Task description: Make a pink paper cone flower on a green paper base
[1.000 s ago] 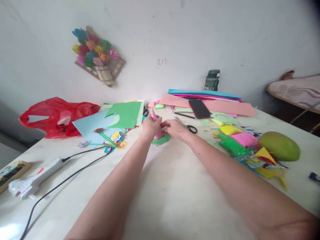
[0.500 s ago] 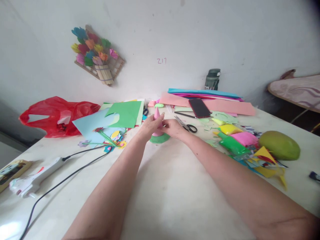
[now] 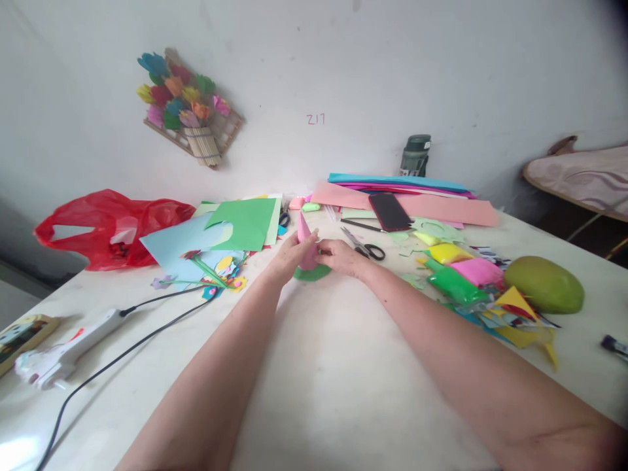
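Observation:
A pink paper cone [image 3: 303, 230] stands in the middle of the table on a round green base [image 3: 313, 272], its tip leaning slightly left. My left hand [image 3: 290, 254] is wrapped around the cone's left side, thumb across its front. On the other side, my right hand [image 3: 339, 256] has its fingers curled at the cone's lower right, by the green base; the fingertips are partly hidden. Just right of that hand lie scissors with black handles [image 3: 364, 246].
Coloured paper sheets [image 3: 245, 219], paper flowers [image 3: 209, 268] and a red plastic bag [image 3: 115, 229] lie left. A hot glue gun [image 3: 81, 347] trails a black cord. Right are a phone [image 3: 390, 211], clay packets [image 3: 458, 291] and a green mango-like fruit [image 3: 544, 285]. A bottle [image 3: 415, 157] stands behind.
The cone has tilted a little to the left between my hands. My right hand has shifted slightly away from my left, and the view has moved a touch.

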{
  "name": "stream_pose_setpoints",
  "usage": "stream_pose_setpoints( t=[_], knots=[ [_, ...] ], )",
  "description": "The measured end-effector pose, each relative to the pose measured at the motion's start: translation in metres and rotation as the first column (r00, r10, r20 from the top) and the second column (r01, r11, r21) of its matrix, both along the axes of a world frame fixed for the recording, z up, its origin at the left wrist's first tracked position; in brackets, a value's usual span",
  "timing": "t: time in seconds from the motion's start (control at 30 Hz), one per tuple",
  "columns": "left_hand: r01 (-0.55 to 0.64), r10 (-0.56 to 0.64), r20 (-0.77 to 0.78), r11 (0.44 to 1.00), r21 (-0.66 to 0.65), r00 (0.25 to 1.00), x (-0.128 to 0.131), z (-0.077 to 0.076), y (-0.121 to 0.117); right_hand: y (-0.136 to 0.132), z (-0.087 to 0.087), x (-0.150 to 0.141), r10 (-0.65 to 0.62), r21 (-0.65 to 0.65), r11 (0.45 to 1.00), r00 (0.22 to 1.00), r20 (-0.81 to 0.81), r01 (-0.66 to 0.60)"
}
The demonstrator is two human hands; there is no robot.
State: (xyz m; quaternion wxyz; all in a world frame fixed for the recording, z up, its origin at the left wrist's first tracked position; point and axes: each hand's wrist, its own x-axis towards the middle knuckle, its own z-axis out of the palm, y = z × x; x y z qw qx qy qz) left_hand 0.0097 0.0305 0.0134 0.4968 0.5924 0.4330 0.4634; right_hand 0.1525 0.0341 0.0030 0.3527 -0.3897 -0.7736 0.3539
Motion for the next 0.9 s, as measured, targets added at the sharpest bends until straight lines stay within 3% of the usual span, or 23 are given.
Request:
stream_pose_setpoints(
  t=[0.13, 0.3, 0.47, 0.53, 0.67, 0.9],
  knots=[
    [0.111, -0.114, 0.046, 0.992, 0.065, 0.992, -0.005, -0.012, 0.000, 0.002, -0.003, 0.000, 0.038, -0.023, 0.999, 0.998, -0.051, -0.039],
    [0.131, -0.138, 0.076, 0.987, 0.089, 0.988, -0.007, -0.018, 0.001, 0.005, -0.006, 0.003, 0.066, -0.095, 0.992, 0.987, -0.150, -0.081],
    [0.132, -0.138, 0.067, 0.988, 0.084, 0.988, -0.007, -0.019, 0.001, 0.008, -0.008, 0.003, -0.163, -0.255, 0.961, 0.961, -0.223, 0.104],
    [0.121, -0.126, 0.054, 0.989, 0.080, 0.991, -0.007, -0.019, 0.001, 0.010, -0.012, 0.003, -0.229, -0.219, 0.958, 0.956, -0.186, 0.187],
    [0.056, -0.057, 0.013, 0.995, 0.077, 0.998, -0.008, -0.021, 0.003, 0.015, -0.020, 0.003, -0.307, -0.012, 0.952, 0.949, -0.069, 0.307],
    [0.097, -0.097, 0.000, 0.989, 0.108, 0.995, -0.006, -0.018, 0.002, 0.019, -0.024, 0.003, -0.326, 0.107, 0.940, 0.945, 0.016, 0.323]
  ],
)
